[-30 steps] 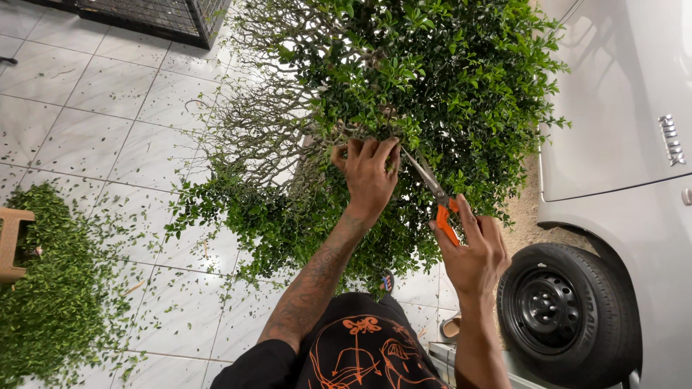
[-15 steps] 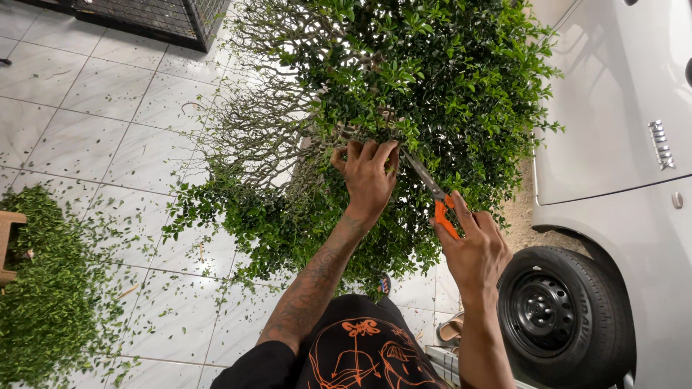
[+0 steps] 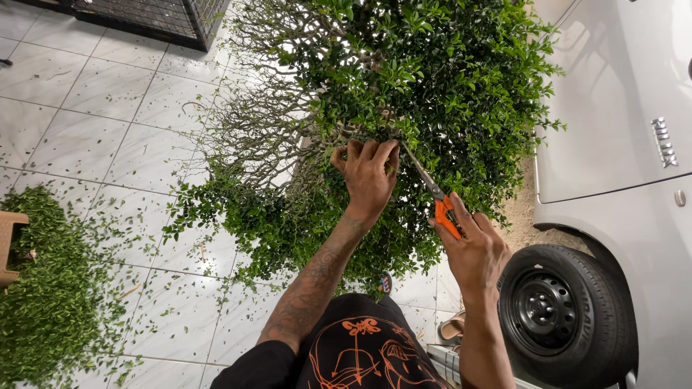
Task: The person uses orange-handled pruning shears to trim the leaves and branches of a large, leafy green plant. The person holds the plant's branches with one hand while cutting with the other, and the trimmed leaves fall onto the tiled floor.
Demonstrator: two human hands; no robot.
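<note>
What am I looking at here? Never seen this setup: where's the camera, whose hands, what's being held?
There is no machine: a person works with two bare hands, and one camera worn on their head looks down at them. That is the only view.

The left hand grips a clump of twigs in a dense green bush. The right hand holds orange-handled pruning shears, blades pointing into the foliage beside the left hand's fingers.

Below is a pale tiled floor strewn with cut leaves, with a big pile of clippings at the left. At the right stands a white vehicle with a black wheel. A wire cage sits at the top left.
</note>
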